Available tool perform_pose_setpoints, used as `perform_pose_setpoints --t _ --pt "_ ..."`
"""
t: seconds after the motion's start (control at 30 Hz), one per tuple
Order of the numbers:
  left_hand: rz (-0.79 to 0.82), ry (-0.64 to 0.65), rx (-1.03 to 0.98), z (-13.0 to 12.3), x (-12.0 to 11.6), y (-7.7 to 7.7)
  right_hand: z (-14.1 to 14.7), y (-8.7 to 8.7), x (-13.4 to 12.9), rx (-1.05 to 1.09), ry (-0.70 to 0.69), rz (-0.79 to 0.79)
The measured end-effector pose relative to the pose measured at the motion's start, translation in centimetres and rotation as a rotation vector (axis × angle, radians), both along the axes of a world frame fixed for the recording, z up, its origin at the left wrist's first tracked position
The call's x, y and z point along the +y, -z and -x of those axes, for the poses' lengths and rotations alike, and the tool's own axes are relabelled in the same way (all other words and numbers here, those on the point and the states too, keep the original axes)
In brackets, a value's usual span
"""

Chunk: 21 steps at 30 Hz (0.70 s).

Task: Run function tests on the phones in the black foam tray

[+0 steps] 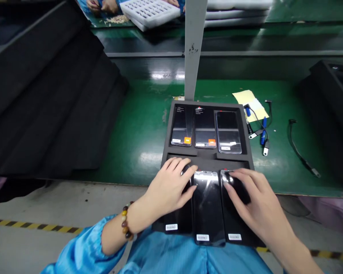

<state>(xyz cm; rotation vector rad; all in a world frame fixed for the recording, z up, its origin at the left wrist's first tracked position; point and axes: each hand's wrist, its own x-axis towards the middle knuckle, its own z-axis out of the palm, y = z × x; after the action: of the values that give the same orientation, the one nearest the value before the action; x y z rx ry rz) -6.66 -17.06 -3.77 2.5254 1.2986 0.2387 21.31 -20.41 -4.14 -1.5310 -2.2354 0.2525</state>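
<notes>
A black foam tray (206, 153) rests at the table's front edge and overhangs it. Three phones lie in its back row; the rightmost phone (228, 131) has a clear rim. In the front row, a left phone (178, 219), a middle phone (208, 209) and a right phone (231, 213) lie side by side. My left hand (171, 184), fingers curved, holds the top of the left phone. With thumb and fingers, my right hand (253, 198) grips the upper part of the right phone. Neither hand covers the middle phone.
Stacked black trays (45, 87) stand at the left, and another stack (331, 110) at the right. Cables (297, 148), a blue pen (263, 131) and yellow paper (246, 99) lie right of the tray. A metal post (193, 49) rises behind. Other people's hands (108, 5) show at the top.
</notes>
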Motion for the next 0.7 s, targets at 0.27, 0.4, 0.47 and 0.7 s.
perform_pose_setpoints --t 0.27,0.4,0.47,0.7 --pt "0.070 -0.176 -0.069 -1.3 -2.9 0.7 2.2 1.1 -9.2 -0.146 0.308 0.134" --pt "0.082 -0.120 -0.094 -0.9 -2.5 0.7 3.1 1.1 -9.2 -0.212 0.349 0.096" --pt "0.070 -0.124 -0.100 -0.7 -2.5 0.9 3.4 1.1 -8.8 -0.218 0.381 0.074" --pt "-0.003 -0.159 -0.098 -1.2 -2.9 1.7 4.3 0.7 -7.5 -0.196 0.461 0.064"
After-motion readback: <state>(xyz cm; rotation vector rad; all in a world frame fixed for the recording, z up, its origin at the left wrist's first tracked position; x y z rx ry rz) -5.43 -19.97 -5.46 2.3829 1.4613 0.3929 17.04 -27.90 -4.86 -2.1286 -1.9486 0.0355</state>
